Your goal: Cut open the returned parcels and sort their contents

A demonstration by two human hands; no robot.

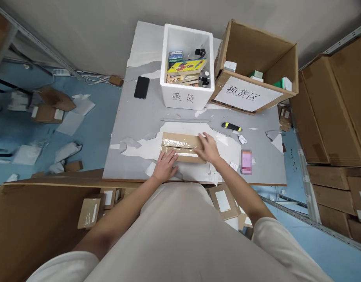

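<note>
A small, long cardboard box lies on the grey table in front of me, with shiny clear tape across its top and a dark slit running lengthwise between its flaps. My left hand rests on the box's front left part, fingers stretched out and lying flat. At the right end of the box, my right hand grips it, with the thumb towards the front and the fingers curved at the back. A black and yellow utility knife lies to the right, beyond my right hand.
Behind the box stand a white foam box holding books and small goods, and a large open carton. A black phone lies at left, a pink item at right. Torn paper covers parts of the table. Cartons stack at right.
</note>
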